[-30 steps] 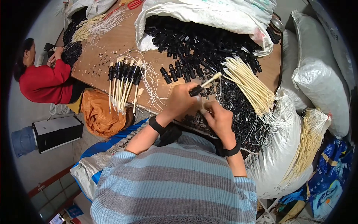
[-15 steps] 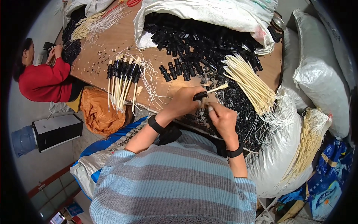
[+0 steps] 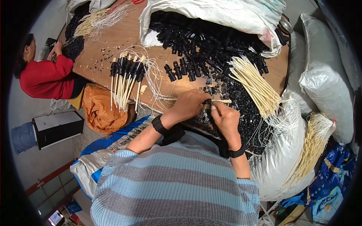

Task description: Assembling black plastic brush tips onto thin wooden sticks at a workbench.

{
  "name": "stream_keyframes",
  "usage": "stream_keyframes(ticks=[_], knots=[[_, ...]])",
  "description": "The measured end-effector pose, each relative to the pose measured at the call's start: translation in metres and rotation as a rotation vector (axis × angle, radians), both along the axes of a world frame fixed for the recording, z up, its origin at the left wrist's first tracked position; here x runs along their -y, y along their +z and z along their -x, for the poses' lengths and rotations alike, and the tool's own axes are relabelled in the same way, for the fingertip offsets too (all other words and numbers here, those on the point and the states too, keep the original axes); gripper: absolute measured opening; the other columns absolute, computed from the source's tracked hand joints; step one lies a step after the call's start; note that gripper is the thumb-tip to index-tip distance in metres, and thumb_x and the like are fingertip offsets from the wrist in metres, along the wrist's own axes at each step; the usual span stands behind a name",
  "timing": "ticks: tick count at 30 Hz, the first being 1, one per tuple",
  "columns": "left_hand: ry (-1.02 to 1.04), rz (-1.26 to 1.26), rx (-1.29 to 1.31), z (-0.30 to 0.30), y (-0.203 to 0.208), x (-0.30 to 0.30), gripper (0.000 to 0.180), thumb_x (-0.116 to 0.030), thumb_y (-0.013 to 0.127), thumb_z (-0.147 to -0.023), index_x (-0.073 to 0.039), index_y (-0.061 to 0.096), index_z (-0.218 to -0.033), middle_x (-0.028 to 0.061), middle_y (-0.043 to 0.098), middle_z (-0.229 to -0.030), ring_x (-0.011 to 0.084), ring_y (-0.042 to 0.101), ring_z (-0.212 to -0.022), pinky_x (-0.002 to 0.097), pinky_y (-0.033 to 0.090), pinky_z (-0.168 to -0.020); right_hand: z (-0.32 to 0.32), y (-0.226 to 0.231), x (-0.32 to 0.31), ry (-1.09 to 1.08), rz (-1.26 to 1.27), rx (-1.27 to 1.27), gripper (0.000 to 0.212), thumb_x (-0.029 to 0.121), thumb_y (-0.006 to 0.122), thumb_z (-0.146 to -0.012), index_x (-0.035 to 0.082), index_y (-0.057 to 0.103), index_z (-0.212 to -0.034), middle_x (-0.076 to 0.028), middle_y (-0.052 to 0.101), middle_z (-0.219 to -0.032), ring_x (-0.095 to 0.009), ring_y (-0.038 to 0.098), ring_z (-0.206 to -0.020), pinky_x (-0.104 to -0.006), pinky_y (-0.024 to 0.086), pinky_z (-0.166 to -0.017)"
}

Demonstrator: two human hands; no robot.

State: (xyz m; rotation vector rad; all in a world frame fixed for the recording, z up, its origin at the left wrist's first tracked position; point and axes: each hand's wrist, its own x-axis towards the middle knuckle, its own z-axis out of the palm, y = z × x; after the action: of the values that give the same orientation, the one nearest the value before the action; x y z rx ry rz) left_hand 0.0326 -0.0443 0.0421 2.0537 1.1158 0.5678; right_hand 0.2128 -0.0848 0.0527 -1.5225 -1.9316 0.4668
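Observation:
My left hand [image 3: 189, 104] is closed around a black plastic fitting [image 3: 207, 101] above the table's near edge. From the fitting's right side a cream tube [image 3: 226, 101] points right, its tip just above my right hand. My right hand [image 3: 227, 119] is pinched closed against the fitting, thumb and forefinger together; what lies between them is hidden. Below both hands spreads a heap of small black pieces [image 3: 247, 122]. Left of them, cream tubes with black fittings [image 3: 126, 75] lie side by side, white strings trailing from their far ends.
A white sack [image 3: 215, 9] spills black fittings [image 3: 188, 41] across the table. To the right lie a bundle of bare cream tubes [image 3: 254, 86] and stuffed white sacks [image 3: 328, 75]. At the far left a person in red [image 3: 47, 77] works by the table. An orange sack [image 3: 102, 109] stands below its edge.
The cream tube's tip has dropped from pointing up and right to nearly level. My left hand has tilted over, covering more of the fitting, and my hands are closer together.

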Motion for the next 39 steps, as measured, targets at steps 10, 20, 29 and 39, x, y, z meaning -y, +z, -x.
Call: stream_keyframes(ticks=[10,20,29,39], knots=[[-0.115,0.221,0.005,0.004,0.008,-0.005,0.048,-0.001,0.063,-0.071,-0.009,0.058,-0.118,0.0128,0.066,-0.1,0.0319,0.063,-0.094,0.04,0.049,-0.082,-0.001,0.0,0.001,0.176,0.101,-0.023,0.018,0.004,0.062,-0.084,0.001,0.06,-0.102,-0.019,0.065,-0.08,-0.036,0.065,-0.069,-0.0407,0.05,-0.059],[0.092,-0.096,0.494,0.008,0.001,0.0,0.028,0.007,0.068,-0.061,-0.007,0.067,-0.085,0.0038,0.065,-0.084,0.0237,0.061,-0.082,0.0327,0.049,-0.071,0.01,0.006,0.003,0.114,0.05,-0.194,0.017,0.005,0.061,-0.087,0.002,0.064,-0.103,-0.018,0.066,-0.084,-0.033,0.067,-0.071,-0.0354,0.051,-0.061],[0.313,-0.049,0.081,0.058,-0.021,-0.009,0.031,0.011,0.066,-0.065,-0.005,0.067,-0.092,0.0074,0.066,-0.085,0.0236,0.064,-0.075,0.0321,0.051,-0.066,-0.008,-0.026,0.012,-0.161,0.387,-0.476,0.014,0.009,0.06,-0.084,0.002,0.069,-0.092,-0.003,0.046,-0.054,-0.005,0.042,-0.051,-0.0257,0.037,-0.05],[0.179,-0.081,0.098,0.026,-0.034,-0.016,0.033,0.011,0.062,-0.067,-0.006,0.066,-0.095,0.0073,0.062,-0.078,0.0184,0.062,-0.074,0.0294,0.049,-0.065,-0.009,-0.026,0.009,-0.236,0.48,-0.498,0.011,0.011,0.062,-0.086,0.001,0.068,-0.086,0.003,0.044,-0.051,-0.005,0.039,-0.049,-0.0259,0.033,-0.047]])
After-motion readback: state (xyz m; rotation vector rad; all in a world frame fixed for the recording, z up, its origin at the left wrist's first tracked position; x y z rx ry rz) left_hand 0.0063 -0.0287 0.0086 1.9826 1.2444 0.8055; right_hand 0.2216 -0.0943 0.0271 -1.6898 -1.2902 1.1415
